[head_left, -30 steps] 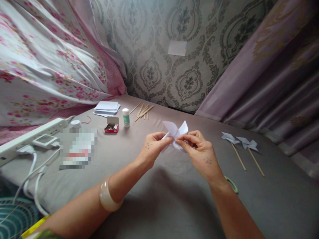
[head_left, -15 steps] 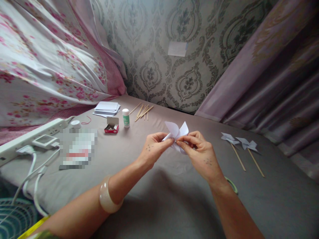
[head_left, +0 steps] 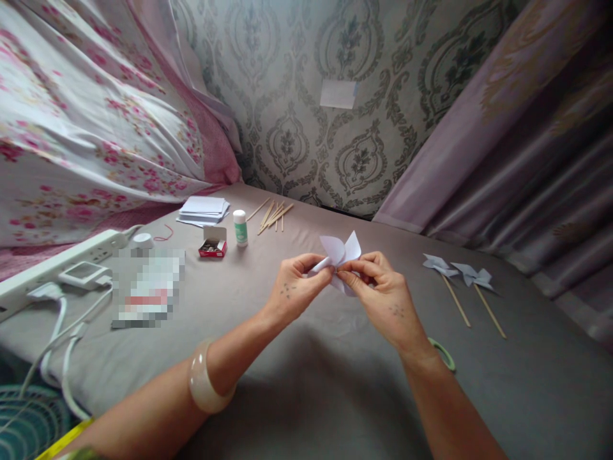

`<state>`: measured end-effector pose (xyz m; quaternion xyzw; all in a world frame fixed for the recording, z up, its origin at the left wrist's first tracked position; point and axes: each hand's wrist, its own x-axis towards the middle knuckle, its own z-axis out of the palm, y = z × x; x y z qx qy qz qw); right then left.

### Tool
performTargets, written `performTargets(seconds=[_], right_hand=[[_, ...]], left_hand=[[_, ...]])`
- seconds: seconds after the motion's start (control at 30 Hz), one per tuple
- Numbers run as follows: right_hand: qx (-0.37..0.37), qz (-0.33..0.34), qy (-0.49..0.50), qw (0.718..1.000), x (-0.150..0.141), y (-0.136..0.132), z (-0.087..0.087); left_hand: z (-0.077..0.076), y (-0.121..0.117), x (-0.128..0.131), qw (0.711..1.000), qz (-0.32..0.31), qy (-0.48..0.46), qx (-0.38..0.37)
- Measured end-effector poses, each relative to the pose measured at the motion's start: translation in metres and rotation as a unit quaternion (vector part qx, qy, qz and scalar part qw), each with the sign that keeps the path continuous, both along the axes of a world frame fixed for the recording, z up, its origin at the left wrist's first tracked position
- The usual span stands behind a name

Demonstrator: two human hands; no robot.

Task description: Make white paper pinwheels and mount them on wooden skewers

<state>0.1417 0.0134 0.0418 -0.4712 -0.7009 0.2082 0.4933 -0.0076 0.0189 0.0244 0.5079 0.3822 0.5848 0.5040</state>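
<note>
Between my hands is a white paper pinwheel (head_left: 339,250), its blades curled in toward the middle. My left hand (head_left: 297,284) pinches it from the left, thumb near the centre. From the other side my right hand (head_left: 380,291) has thumb and fingertips pressed together at the pinwheel's centre; anything small between them is too hidden to make out. Two pinwheels on sticks, a nearer-centre one (head_left: 439,263) and one beside it (head_left: 474,276), lie to the right. A red box of small metal pins (head_left: 212,248) stands open at the left.
Beyond the box are a glue stick (head_left: 240,229), several wooden sticks (head_left: 274,216) and a stack of white paper (head_left: 204,207). A green-handled tool (head_left: 443,354) lies partly behind my right wrist. A power strip (head_left: 62,271) with cables runs along the left edge.
The pinwheel's blades have shifted slightly between my fingers. Both hands keep their pinch at nearly the same spot, and the view has moved a little.
</note>
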Motion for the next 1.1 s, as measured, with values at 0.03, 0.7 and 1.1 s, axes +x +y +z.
performTargets(seconds=[0.03, 0.7, 1.1], right_hand=[[0.000, 0.000, -0.002, 1.000, 0.0001, -0.0001, 0.0000], [-0.010, -0.006, -0.008, 1.000, -0.0014, -0.0036, 0.0020], [-0.008, -0.043, -0.001, 0.999, -0.0047, -0.0028, -0.0023]], left_hand=[[-0.0004, -0.0001, -0.0003, 1.000, 0.004, 0.006, 0.010], [-0.0026, 0.0004, 0.0015, 1.000, 0.014, 0.005, 0.023], [-0.0082, -0.0002, 0.0007, 0.995, 0.038, 0.064, 0.073]])
